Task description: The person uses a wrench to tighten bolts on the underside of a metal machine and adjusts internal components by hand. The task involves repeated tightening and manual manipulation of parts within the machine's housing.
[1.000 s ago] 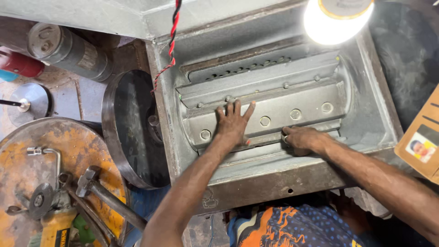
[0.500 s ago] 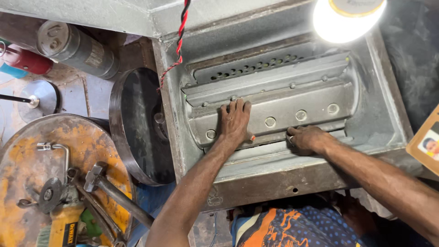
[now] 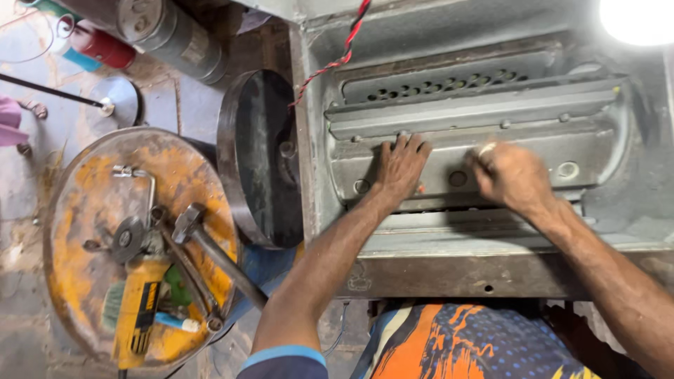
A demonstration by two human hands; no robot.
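Observation:
A grey metal housing fills the right half of the head view. Inside it lies a curved grey metal panel with round holes and small bolts. My left hand rests flat on the panel's left part, fingers spread. My right hand presses on the panel's middle with curled fingers; whether it holds anything is hidden. A perforated strip runs behind the panel.
A dark round metal disc leans against the housing's left side. A red-black twisted wire hangs above. A yellow drum lid bears a hammer, a yellow power tool and a wrench. A lamp glares top right.
The view has shifted so the housing sits further right. My right hand has moved up from the panel's lower edge onto its middle. My left hand stays flat on the panel.

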